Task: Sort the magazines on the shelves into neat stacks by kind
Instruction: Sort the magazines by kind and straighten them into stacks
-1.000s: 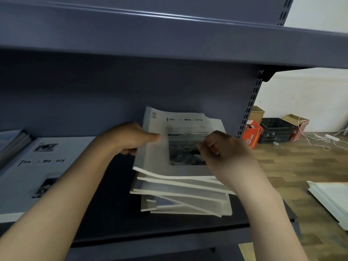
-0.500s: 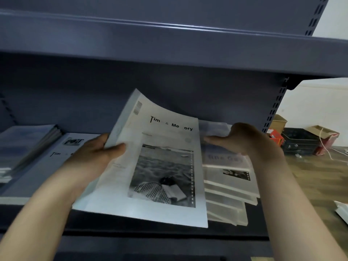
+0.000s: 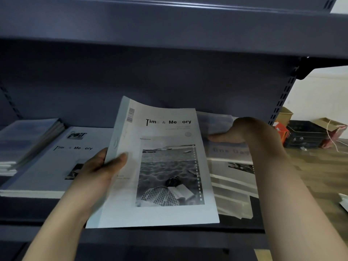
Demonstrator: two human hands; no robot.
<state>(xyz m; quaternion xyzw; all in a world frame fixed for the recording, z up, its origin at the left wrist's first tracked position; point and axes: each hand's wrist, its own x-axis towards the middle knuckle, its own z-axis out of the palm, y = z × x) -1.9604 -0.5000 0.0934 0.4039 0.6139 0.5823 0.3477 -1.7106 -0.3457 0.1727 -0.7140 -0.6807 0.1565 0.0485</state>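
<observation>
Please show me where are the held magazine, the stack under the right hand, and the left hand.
held magazine [image 3: 169, 174], head view, on its cover photo.
stack [image 3: 231, 189], head view, on its layered front edges.
left hand [image 3: 101, 168], head view, on its back.

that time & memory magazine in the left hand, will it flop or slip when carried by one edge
Probably floppy: the magazine, which the left hand pinches at its left edge only, already curves along its top edge. It looks thin, so likely light. Its cover seems smooth, so it may slide on the matching stack once laid there; square it by hand.
</observation>
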